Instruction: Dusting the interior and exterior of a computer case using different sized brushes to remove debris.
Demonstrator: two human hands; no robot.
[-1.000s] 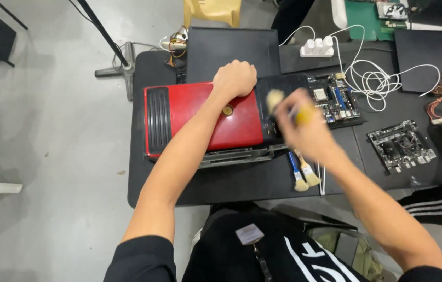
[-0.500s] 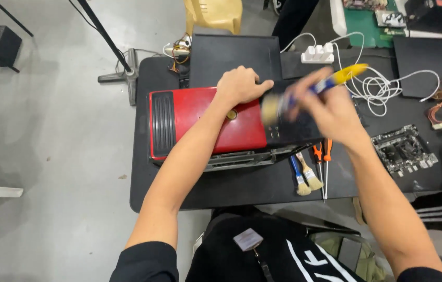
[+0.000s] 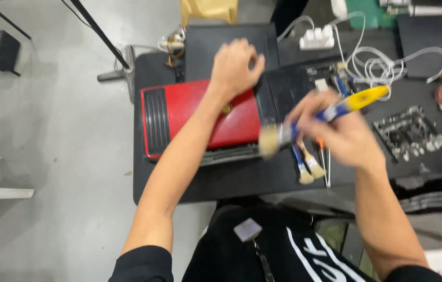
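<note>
Over the black table (image 3: 231, 183), the right hand (image 3: 343, 136) is closed around a paintbrush (image 3: 325, 112) with a blue and yellow handle, held aslant so its pale bristles point down and left, just past the right edge of the red laptop (image 3: 200, 122); motion blur makes the exact grip hard to read. The left hand (image 3: 234, 65) hangs loosely curled above the laptop's far edge, gripping nothing that can be seen, seemingly placed to steady the machine. The laptop lies lid-down with its vent grille to the left, which puts its underside within reach of the bristles. Two smaller brushes (image 3: 304, 167) and one orange-handled screwdriver (image 3: 323, 156) lie just beside it on the table, close to hand. Farther right sit two circuit boards (image 3: 409, 133), a coil of white cable (image 3: 383, 65) and one white power strip (image 3: 317, 37).
</note>
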